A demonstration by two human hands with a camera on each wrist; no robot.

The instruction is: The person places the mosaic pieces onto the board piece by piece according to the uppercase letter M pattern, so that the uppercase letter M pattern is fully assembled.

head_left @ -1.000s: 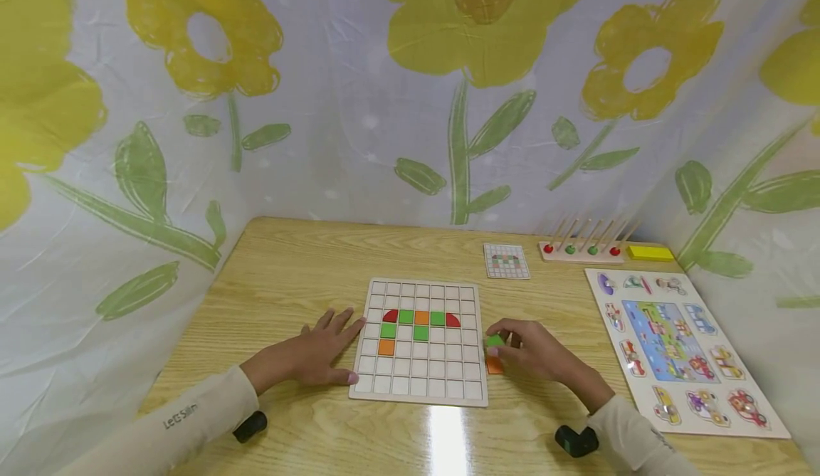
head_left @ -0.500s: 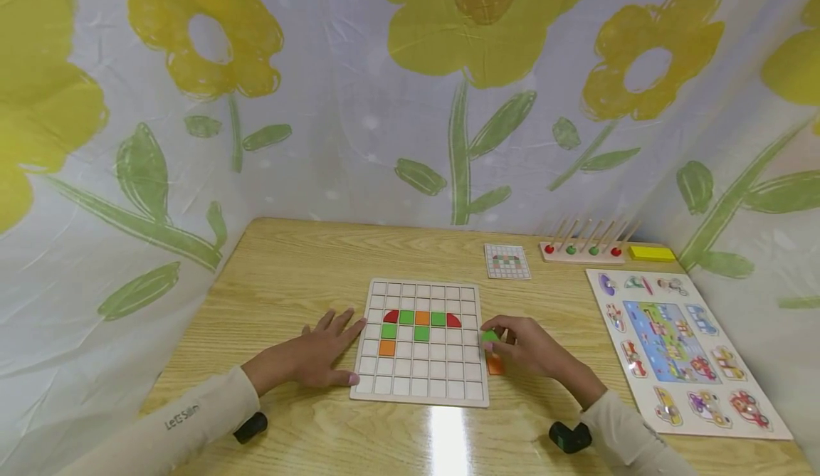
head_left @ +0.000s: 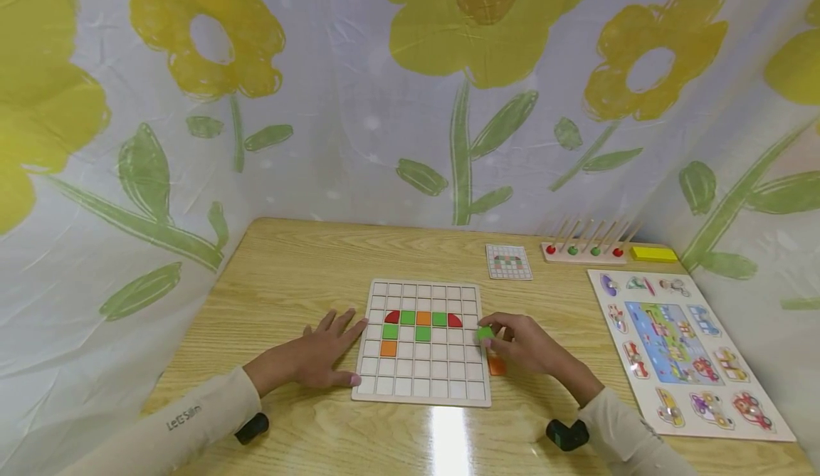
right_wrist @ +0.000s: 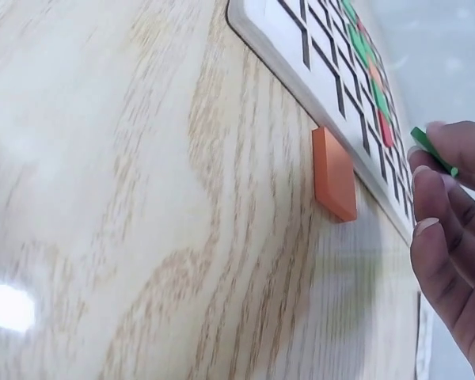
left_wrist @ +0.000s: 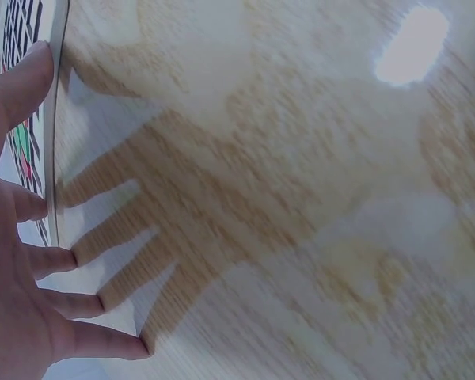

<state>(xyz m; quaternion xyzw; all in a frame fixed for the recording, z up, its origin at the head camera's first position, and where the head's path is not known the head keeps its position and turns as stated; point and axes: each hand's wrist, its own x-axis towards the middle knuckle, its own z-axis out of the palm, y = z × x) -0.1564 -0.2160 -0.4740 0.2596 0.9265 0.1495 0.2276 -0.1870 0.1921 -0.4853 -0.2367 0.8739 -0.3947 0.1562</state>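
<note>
A white grid board (head_left: 419, 383) lies on the table, with red, green and orange tiles set in some of its squares. My left hand (head_left: 320, 351) is spread flat at the board's left edge, thumb and a fingertip touching the rim. Over the right edge, my right hand (head_left: 525, 344) pinches a green tile (head_left: 485, 333) between thumb and finger. In the right wrist view that green tile (right_wrist: 434, 150) is tilted and held clear of the table. An orange tile (right_wrist: 335, 176) lies on the table beside the board, below the right hand.
Behind the board lies a small pattern card (head_left: 509, 262). Farther right stand a peg rack (head_left: 584, 251) with red and green beads and a yellow block (head_left: 653, 254). A picture puzzle board (head_left: 673, 341) covers the right side of the table.
My right hand has moved left with the green tile, from above the orange tile to the board's right edge. The left hand has stayed in place.
</note>
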